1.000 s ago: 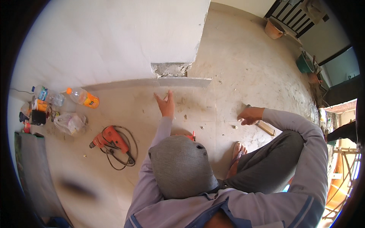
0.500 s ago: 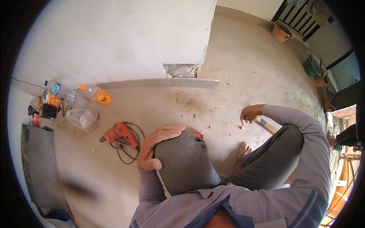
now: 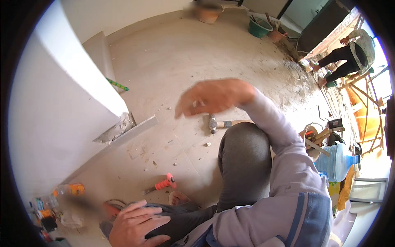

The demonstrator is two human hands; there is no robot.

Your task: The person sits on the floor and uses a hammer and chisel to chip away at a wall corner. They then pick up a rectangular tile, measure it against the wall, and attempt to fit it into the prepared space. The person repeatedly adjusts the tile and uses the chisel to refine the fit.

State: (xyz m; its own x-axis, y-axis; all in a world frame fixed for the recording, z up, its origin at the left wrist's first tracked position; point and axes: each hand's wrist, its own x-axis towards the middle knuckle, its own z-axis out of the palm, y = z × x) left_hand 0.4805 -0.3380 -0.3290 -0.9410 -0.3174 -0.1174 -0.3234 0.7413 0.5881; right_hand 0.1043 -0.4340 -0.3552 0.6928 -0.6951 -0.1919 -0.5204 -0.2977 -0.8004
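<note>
My left hand [image 3: 138, 224] rests on my left knee with its fingers spread, holding nothing. My right hand [image 3: 216, 96] hangs in the air above the floor, slightly blurred; its fingers reach left, bent a little, with nothing visible in them. Just below it on the tiles lies a hammer [image 3: 212, 124] with a metal head and wooden handle, its end hidden by my right knee. A chisel with a red hand guard [image 3: 166, 182] lies near my foot. Beyond my left hand, the red drill [image 3: 111, 209] is mostly hidden.
A white wall with a broken lower corner [image 3: 119, 128] stands at left, a grey tile strip [image 3: 135, 129] along it. Bottles [image 3: 76, 189] sit lower left. Buckets [image 3: 259, 27] stand at the back. At right are a blue water jug [image 3: 335, 162] and another person [image 3: 354, 51].
My view has swung to the right. My right hand has lifted from beside the hammer and moved out over it. My left hand stays on my knee.
</note>
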